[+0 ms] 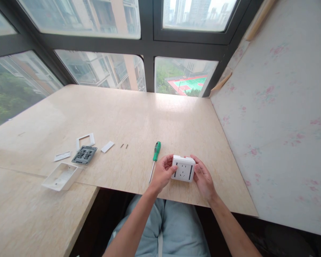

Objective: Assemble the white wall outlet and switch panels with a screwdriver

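Both grips, left (164,173) and right (204,178), are closed around opposite sides of the socket box (184,173), its long axis running between them (green screwdriver (155,157) nearer the left).

Counter (176,121): beige, marbled
Screwdriver handle (157,151): green
Wall (280,117): white, pink flowers
Trousers (179,221): pale blue
Socket (183,170): white, dark strips
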The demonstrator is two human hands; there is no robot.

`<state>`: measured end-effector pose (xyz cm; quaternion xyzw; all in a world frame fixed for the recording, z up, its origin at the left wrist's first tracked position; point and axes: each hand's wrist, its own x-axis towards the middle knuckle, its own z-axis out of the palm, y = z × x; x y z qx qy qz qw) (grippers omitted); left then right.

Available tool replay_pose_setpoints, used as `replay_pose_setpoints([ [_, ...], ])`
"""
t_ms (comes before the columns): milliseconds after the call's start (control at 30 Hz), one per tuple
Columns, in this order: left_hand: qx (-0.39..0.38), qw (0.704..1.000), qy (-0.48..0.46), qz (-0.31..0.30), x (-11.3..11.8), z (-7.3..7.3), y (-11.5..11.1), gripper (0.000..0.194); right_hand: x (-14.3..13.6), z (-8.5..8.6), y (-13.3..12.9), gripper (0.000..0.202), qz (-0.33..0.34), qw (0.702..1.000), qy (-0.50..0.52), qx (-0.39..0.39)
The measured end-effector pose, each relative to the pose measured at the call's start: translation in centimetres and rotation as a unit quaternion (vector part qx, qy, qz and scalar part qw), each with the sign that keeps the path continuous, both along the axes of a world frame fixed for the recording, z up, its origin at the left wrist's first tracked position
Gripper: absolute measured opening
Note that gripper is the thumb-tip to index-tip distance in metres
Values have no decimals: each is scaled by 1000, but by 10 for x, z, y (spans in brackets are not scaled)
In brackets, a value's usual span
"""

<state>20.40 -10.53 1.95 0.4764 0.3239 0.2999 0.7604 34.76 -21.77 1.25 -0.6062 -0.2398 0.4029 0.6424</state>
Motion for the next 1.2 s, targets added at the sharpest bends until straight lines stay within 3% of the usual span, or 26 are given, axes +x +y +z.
replay_pose_setpoints([
  [167,13,1000,-6,18,3,-2,-9,45,-26,0,11,61,-127,992,-10,-17],
  [300,3,999,22,38,5,-2,-12,42,-36,1,18,55,-166,986,-28,-14],
  [833,0,998,57,31,5,15,-10,37,-39,0,22,55,-178,983,-39,-10],
  [1200,-24,997,58,38,6,14,-10,34,-38,-1,23,54,-181,983,-38,-9],
])
